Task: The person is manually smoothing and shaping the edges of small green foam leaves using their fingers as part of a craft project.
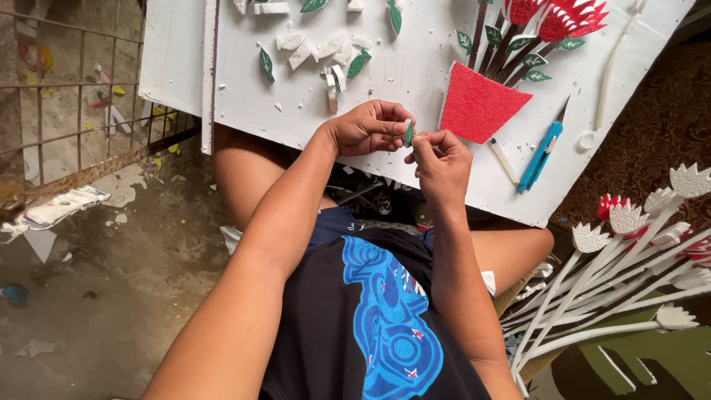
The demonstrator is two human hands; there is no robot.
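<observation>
- Left hand (368, 127) and right hand (438, 159) pinch one green leaf (408, 133) between fingertips.
- Red pot (478, 104), red flowers (566, 18) already on white board (415, 70); loose leaves (266, 65) unplaced.

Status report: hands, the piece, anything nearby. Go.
Left hand and right hand both pinch small green foam leaf over white foam board. Blue craft knife lies to the right, clear of hands.

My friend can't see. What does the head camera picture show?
A person's left hand and right hand pinch a small green foam leaf over a white board. A red foam pot of flowers and a blue craft knife lie there.
</observation>
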